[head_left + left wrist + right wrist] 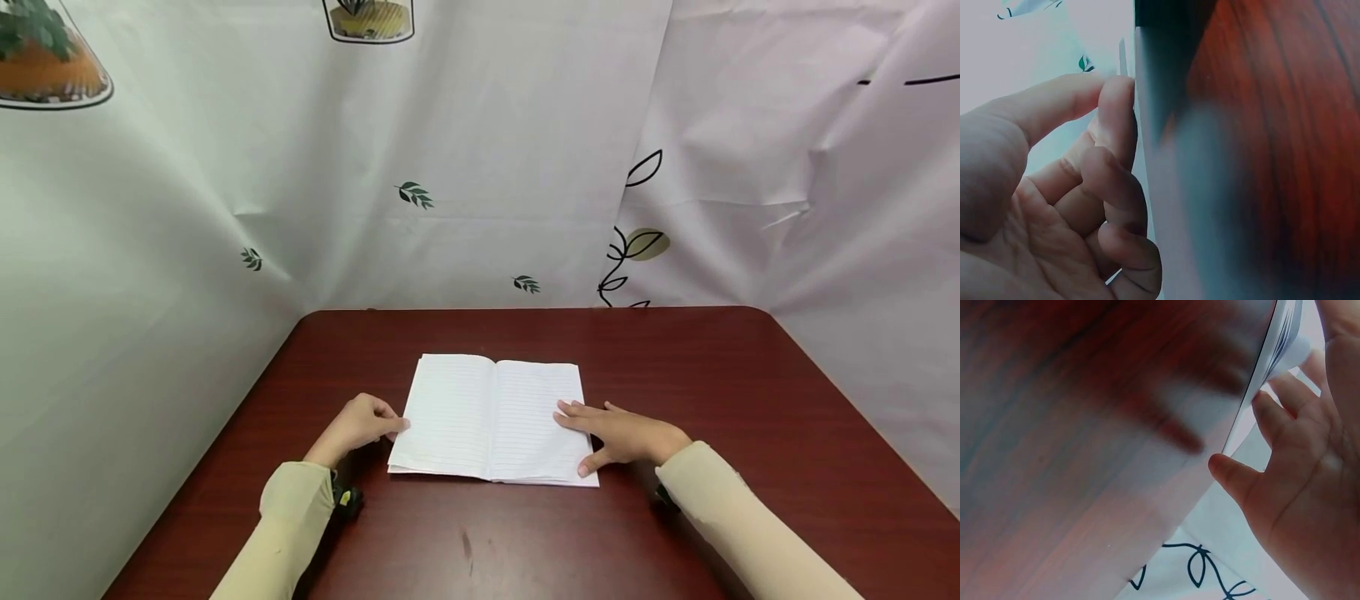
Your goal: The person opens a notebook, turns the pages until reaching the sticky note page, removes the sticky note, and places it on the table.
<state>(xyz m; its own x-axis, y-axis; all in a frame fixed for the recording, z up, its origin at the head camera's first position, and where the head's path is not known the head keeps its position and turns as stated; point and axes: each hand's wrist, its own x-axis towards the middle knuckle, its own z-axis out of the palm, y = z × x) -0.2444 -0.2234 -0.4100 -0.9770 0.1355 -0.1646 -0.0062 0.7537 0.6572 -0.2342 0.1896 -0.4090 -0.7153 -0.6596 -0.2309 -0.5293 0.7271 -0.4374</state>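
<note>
An open notebook with lined white pages lies flat on the table. At its left edge, my left hand pinches the paper between thumb and forefinger; how many sheets it holds I cannot tell. The left wrist view shows this hand with thumb and forefinger tips together at the edge and the other fingers curled. My right hand rests on the right page with fingers spread and fairly straight. In the right wrist view, the right hand is beside the notebook's page edges.
The dark red-brown table has a glossy top with rounded far corners. White cloth printed with leaves and plant pots hangs behind it and at both sides. A dark device sits at the left wrist.
</note>
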